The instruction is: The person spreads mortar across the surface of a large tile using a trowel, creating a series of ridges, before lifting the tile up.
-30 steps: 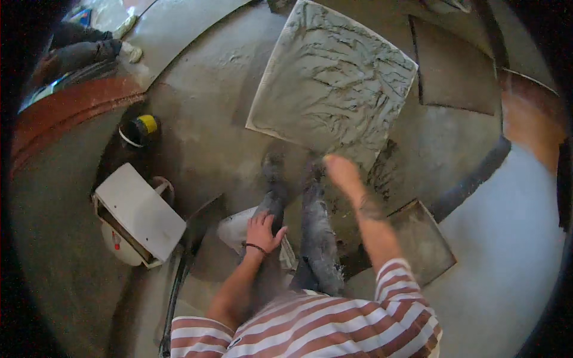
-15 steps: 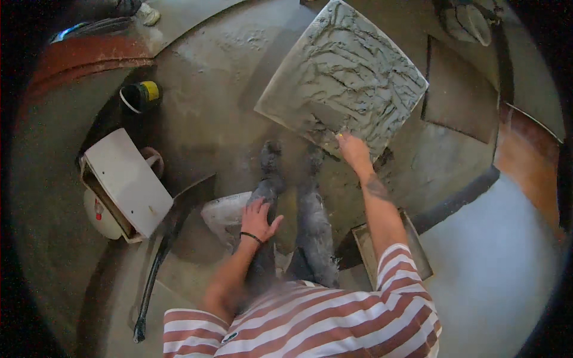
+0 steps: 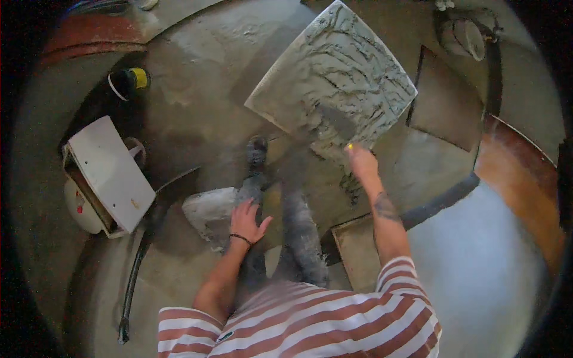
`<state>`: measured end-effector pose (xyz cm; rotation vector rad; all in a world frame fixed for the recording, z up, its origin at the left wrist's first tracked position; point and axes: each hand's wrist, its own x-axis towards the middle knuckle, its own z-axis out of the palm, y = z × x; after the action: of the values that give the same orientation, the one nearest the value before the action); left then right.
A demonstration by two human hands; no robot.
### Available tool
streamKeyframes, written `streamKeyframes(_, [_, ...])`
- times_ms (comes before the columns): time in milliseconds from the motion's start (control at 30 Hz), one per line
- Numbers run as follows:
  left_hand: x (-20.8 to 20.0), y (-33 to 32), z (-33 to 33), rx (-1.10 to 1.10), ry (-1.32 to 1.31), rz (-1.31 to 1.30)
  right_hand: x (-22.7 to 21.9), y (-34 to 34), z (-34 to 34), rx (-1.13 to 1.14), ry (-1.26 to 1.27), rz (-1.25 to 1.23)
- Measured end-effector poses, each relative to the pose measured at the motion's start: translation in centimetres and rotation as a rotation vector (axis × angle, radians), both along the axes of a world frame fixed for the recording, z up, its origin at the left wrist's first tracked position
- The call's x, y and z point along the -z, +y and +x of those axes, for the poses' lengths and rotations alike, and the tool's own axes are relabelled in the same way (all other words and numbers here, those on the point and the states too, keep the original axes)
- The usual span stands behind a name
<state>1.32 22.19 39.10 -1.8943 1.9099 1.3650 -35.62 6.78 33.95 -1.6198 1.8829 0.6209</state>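
My right hand (image 3: 362,162) is closed round the handle of a trowel, with a bit of yellow showing at its end. The trowel's grey blade (image 3: 335,121) lies over the near corner of a square slab (image 3: 261,106). Wet grey mortar (image 3: 352,71) covers most of the slab in rough ridges, smoother toward the left corner. My left hand (image 3: 249,222) rests on my left leg, holding nothing, its fingers spread and the thumb out to the side.
On the left stand a white box (image 3: 113,173) on its side and a black bucket (image 3: 127,83) with a yellow patch. A dark bar (image 3: 136,268) lies near it. A whitish bag (image 3: 209,209) sits by my left leg. Right are a brown panel (image 3: 447,101), another bucket (image 3: 468,39) and a shallow tray (image 3: 355,250).
My right hand has drawn back toward me with the trowel, whose blade now shows on the mortar. The left hand stays on my leg. The whole view has shifted slightly.
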Motion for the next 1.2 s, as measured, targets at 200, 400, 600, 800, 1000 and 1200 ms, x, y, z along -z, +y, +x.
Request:
streamKeyframes(200, [0.9, -0.6, -0.4, 0.019, -0.011, 0.004, 3.9, -5.7, -1.4, -0.255, -0.041, 0.067])
streamKeyframes(400, [0.7, -0.1, -0.4, 0.035, -0.012, -0.058, 2.3, -2.8, 3.3, 0.197, -0.069, -0.106])
streamKeyframes(600, [1.2, -1.4, -1.6, 0.079, 0.018, -0.117, 6.1, -5.1, -0.7, -0.277, -0.123, -0.116])
streamKeyframes(800, [1.2, -1.4, -1.4, 0.078, 0.020, -0.145, 6.7, -3.8, -0.7, 0.644, -0.473, -0.120])
streamKeyframes(1000, [1.1, -2.0, -2.7, 0.069, 0.039, -0.155, 5.2, 0.6, -0.8, 0.532, -0.343, -0.205])
streamKeyframes(1200, [0.7, -1.8, -2.8, 0.103, -0.004, -0.109, 2.3, 2.6, -2.5, 0.786, -0.199, -0.107])
